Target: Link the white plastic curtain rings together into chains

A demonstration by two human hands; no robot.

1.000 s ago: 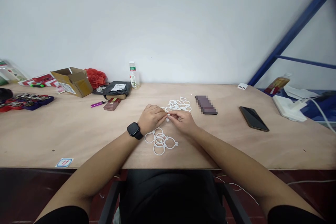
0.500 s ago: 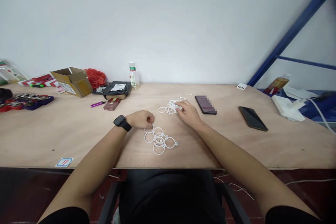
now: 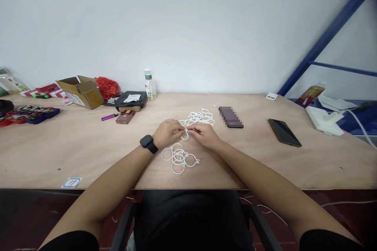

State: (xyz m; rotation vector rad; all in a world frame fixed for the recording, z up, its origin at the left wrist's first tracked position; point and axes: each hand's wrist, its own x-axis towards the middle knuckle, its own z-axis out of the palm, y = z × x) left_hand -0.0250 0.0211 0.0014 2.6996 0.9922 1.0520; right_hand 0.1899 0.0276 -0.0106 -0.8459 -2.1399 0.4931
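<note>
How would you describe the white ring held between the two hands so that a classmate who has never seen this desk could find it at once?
Start at the long wooden table and find the person's left hand and right hand, meeting at its middle. The white ring hangs pinched between their fingertips. Unlike the near ring pile and the far ring pile, it is lifted off the wood.

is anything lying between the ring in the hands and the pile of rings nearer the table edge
Nothing visible. The left hand and right hand pinch one white ring together above the near pile of rings; only bare table shows between them.
</note>
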